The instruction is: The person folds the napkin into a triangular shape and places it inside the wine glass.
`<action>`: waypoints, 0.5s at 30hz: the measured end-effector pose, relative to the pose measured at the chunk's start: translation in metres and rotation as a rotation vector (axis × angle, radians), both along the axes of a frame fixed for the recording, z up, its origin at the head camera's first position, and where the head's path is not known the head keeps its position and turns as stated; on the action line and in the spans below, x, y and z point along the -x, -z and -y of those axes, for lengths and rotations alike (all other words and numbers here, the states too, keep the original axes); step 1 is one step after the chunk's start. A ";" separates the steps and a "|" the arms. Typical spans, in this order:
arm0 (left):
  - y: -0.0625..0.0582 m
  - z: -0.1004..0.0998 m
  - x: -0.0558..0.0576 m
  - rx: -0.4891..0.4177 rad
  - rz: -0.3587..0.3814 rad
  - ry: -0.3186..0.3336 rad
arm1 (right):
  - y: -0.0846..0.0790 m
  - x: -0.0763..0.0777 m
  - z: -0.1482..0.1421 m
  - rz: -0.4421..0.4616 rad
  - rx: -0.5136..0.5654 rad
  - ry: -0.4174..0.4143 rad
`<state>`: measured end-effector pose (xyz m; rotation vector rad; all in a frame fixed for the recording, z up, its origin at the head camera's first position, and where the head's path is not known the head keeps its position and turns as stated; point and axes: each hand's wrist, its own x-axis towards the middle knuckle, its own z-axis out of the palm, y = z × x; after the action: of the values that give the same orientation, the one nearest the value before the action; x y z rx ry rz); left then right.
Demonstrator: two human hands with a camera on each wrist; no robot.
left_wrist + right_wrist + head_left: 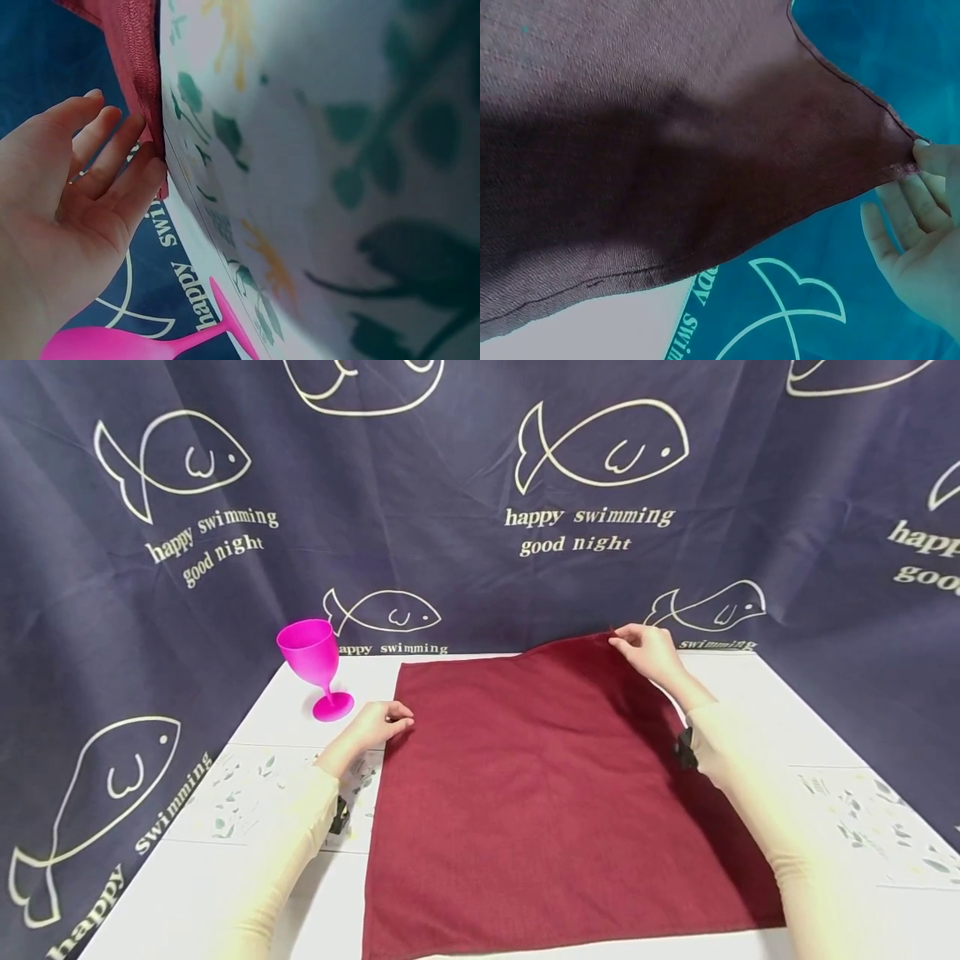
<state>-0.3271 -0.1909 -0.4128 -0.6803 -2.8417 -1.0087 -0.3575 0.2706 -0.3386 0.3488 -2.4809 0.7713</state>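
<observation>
Upright at far left on the white table (187, 893): a magenta goblet (309, 652), just beyond the left hand (372, 724) and to its left, apart from the cloth. Next, at the left hand: relaxed, with fingers loosely bent and thumb away from them, fingertips against the left edge of the dark red cloth (525, 793) in the left wrist view, touching rather than gripping. Then, between both hands, the cloth itself: spread wide and mostly flat on the table, with its near edge well toward the bottom of the head view. Farther right, at the cloth's far right corner, the right hand (648, 652): pinching that corner between thumb and forefinger, with the other fingers loosely apart. Lifted off the table there, sloping down toward the middle, with dark shade along the right side. Far right, past the cloth: a leaf-patterned band (862, 810) across the table.
</observation>
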 end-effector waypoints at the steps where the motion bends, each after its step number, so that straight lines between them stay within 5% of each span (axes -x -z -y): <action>1: 0.000 0.000 0.000 0.002 -0.004 0.004 | 0.001 -0.001 0.001 0.005 -0.001 -0.003; 15: 0.000 -0.002 0.001 0.057 -0.015 0.024 | 0.007 -0.020 0.017 0.044 -0.013 -0.063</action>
<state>-0.3277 -0.1889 -0.4131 -0.7254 -2.8663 -0.9256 -0.3377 0.2539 -0.3455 0.4202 -2.5276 0.7967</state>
